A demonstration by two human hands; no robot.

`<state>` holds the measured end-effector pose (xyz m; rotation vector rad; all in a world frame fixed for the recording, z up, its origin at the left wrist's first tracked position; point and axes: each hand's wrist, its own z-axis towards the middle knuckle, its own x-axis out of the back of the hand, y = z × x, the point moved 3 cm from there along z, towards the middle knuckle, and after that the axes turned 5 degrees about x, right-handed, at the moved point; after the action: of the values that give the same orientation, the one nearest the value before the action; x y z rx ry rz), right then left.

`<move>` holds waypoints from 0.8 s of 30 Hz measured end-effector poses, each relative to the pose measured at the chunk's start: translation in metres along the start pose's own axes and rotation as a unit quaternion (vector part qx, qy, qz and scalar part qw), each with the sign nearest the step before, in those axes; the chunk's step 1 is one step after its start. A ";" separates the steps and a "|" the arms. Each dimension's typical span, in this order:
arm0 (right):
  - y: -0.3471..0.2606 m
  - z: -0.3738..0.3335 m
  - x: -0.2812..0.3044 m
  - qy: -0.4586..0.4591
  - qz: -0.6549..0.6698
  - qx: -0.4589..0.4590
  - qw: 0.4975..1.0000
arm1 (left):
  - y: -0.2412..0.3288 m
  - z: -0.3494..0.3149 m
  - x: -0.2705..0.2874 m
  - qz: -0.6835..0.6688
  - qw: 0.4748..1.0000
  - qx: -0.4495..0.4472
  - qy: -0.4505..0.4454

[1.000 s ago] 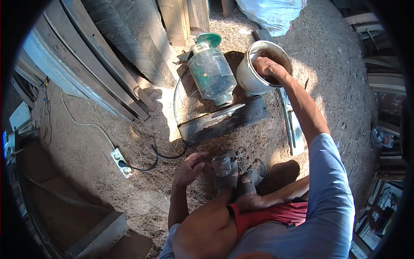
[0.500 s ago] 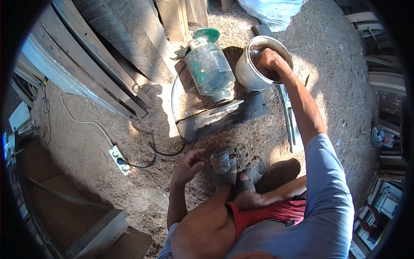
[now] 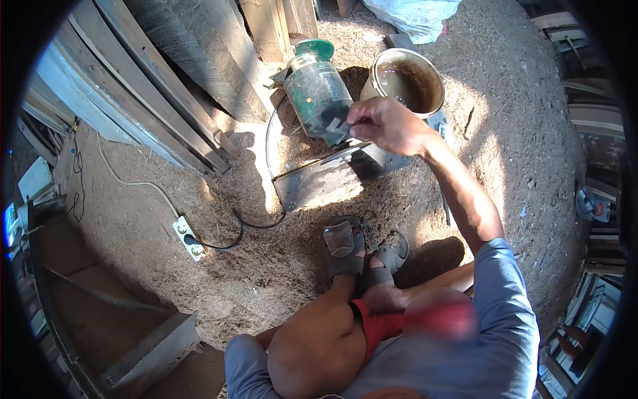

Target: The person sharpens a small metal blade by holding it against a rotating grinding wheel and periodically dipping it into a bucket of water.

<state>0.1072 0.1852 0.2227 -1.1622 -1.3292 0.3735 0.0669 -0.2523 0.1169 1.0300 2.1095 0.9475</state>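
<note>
My right hand (image 3: 387,126) is closed, its fingertips pinched together in front of the near end of a worn green motor (image 3: 316,93). A small greyish piece seems to show at the fingertips, too dark to name. Just behind the hand stands a whitish bucket (image 3: 376,85) of murky brown liquid. Below the hand a dark flat plate (image 3: 312,189) lies against the motor's near end. My left forearm goes behind my raised knee, which hides the left hand. A squarish, glassy-looking block (image 3: 339,239) rests on my left sandal.
A power strip (image 3: 189,237) with a black plug lies on the dusty ground, its cord running to the far left. Long boards (image 3: 143,86) lean at the left. A pale plastic sack (image 3: 415,16) sits at the back. A metal beam (image 3: 149,356) is near left.
My right hand has come out of the bucket and moved left and nearer, to the motor's near end. My left hand has withdrawn from beside the sandal out of sight.
</note>
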 end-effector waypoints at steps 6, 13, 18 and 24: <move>0.005 -0.001 -0.017 0.017 -0.155 0.085 0.984 | 0.070 0.030 0.007 -0.157 0.963 -0.206 -0.080; 0.008 -0.009 -0.020 0.068 0.026 0.050 0.996 | 0.033 0.007 0.003 -0.106 0.980 -0.113 -0.123; 0.012 -0.028 -0.008 0.223 -0.013 0.116 0.968 | -0.020 0.013 0.038 0.117 0.991 0.044 -0.055; 0.034 -0.070 -0.040 0.220 0.346 0.029 0.912 | 0.045 -0.035 0.154 -0.162 0.806 -0.113 0.559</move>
<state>0.1710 0.1380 0.1860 -1.5412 -0.4788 0.6084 -0.0212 -0.1156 0.1420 -0.1663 2.7915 1.8312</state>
